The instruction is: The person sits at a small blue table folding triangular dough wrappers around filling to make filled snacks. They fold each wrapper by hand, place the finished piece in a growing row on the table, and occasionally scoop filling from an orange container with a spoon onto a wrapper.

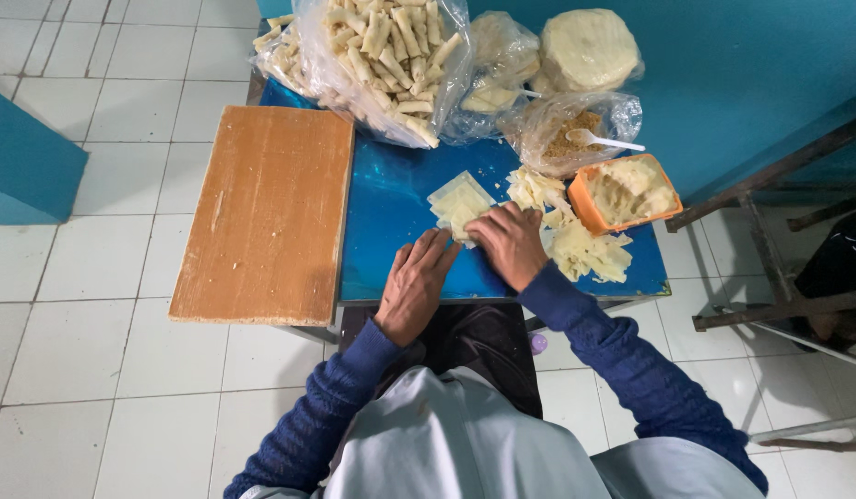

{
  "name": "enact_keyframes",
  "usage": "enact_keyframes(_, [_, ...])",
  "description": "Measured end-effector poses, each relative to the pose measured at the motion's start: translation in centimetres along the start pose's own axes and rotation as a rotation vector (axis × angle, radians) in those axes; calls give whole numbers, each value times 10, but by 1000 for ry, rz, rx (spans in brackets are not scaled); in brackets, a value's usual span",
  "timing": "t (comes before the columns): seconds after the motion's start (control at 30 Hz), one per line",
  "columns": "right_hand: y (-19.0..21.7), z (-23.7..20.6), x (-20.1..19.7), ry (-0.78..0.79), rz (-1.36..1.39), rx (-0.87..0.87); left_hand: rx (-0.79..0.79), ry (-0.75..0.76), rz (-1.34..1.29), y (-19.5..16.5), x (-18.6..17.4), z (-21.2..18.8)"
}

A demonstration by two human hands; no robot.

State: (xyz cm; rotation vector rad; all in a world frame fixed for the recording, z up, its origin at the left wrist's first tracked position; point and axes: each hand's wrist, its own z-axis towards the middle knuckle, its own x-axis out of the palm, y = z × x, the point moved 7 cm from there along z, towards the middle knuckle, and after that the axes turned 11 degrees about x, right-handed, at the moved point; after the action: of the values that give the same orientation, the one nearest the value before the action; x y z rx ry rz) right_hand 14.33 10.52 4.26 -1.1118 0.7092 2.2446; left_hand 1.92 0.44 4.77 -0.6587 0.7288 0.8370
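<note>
- A thin, pale square pastry wrapper (459, 205) is pressed flat on the glossy blue tabletop (391, 212) under the right hand (513, 242), its grip flattened.
- The left hand (415, 282) lies just beside it, grip flat, holding nothing.
- One orange plastic tub (589, 208) of pale filling sits right of the hands.

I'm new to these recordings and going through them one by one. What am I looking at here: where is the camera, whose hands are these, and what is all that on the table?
There is no machine here. The single picture comes from a camera worn on a person's head, looking down at their own two bare hands and blue knitted sleeves.

The left hand and right hand both press on a pale square pastry sheet lying on a shiny blue tabletop. Neither hand lifts anything.

Beside them lies a plain wooden board. To the right are a loose pile of pale wrappers and an orange plastic tub of pale filling. Behind stand a clear plastic bag of finished rolls, a bag of brown crumbs with a white plastic spoon, and a wrapped round stack of sheets.
</note>
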Motion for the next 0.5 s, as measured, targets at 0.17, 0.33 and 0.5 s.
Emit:
enact_keyframes(0.17, [14,-5,-11,-49,-112,-96,-29,4,17,-2,1,0])
enact_keyframes(0.33, [12,0,-14,-45,-119,-137,-42,2,35,-2,1,0])
enact_keyframes(0.5, [4,-7,-21,-30,-111,-122,-55,4,55,-4,3,-1])
